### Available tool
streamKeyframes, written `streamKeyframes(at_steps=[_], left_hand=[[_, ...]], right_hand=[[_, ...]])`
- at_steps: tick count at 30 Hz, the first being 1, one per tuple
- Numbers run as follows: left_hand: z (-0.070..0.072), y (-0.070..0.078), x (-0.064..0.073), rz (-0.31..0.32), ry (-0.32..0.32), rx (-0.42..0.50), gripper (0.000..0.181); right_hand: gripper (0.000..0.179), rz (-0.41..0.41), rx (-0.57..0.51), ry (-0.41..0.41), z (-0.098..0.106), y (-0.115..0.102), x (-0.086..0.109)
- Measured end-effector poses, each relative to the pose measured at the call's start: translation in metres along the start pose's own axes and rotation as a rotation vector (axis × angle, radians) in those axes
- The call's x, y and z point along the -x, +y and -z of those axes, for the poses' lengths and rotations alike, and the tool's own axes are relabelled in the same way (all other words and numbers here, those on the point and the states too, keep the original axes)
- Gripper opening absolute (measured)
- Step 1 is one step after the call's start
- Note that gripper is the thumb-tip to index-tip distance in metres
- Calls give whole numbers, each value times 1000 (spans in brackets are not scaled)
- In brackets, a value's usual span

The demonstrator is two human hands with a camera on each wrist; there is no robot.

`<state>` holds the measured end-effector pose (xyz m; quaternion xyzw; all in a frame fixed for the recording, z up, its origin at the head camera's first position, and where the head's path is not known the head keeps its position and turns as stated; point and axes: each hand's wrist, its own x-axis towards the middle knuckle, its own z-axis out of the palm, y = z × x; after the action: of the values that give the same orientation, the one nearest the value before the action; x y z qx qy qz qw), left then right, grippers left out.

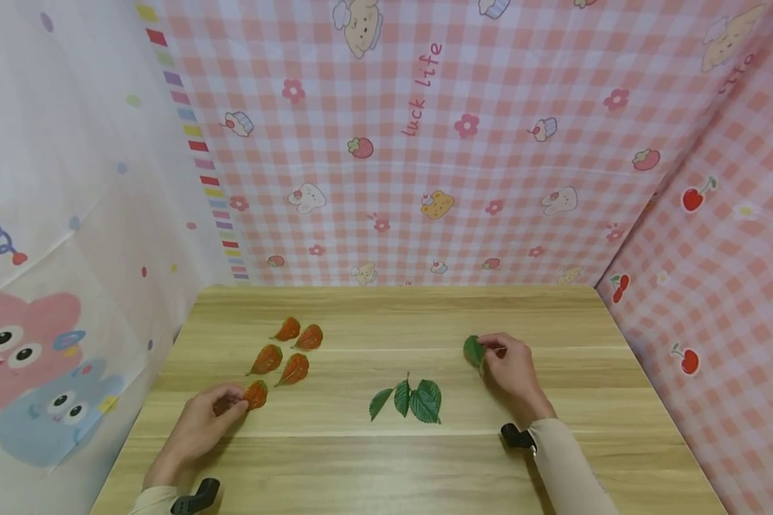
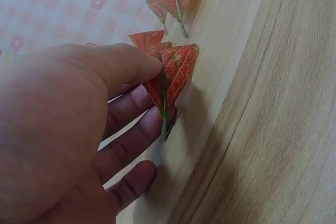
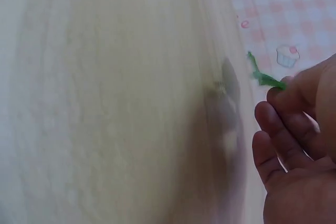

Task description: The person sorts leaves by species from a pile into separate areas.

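My left hand (image 1: 200, 425) pinches a red-orange leaf (image 1: 255, 395) with green edges, low over the table at the left. In the left wrist view the thumb presses on that veined red leaf (image 2: 176, 72), its stem pointing down. Several more red leaves (image 1: 294, 368) lie just beyond it in two loose rows. On the right side, my right hand (image 1: 510, 365) pinches a green leaf (image 1: 473, 351) between thumb and fingertips. The right wrist view shows this green leaf (image 3: 266, 80) edge-on. Three green leaves (image 1: 426, 401) lie in a row near the table's middle, between the hands.
The wooden table (image 1: 386, 472) backs onto a pink checked cloth (image 1: 386, 179). Another checked cloth (image 1: 715, 286) closes the right side, and a white patterned cloth (image 1: 103, 250) hangs at the left. Dark wrist devices (image 1: 518, 436) sit at both sleeves.
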<state>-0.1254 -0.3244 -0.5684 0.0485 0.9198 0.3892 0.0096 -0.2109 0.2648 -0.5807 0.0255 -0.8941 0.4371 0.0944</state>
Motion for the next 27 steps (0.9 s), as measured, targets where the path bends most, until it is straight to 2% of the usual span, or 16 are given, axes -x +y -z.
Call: streamKeyframes(at_steps=[8,16,27], left_hand=[[0,1,0,6,1,3,12],[0,0,1,-2,5,7,12],[0,-1,1,3,2,0,15]], right_hand=[[26,-148,-47,24,19,9,-7],[21,-169,-95,59,31,18,-19],[27,-206,-59,5,30,25,-28]])
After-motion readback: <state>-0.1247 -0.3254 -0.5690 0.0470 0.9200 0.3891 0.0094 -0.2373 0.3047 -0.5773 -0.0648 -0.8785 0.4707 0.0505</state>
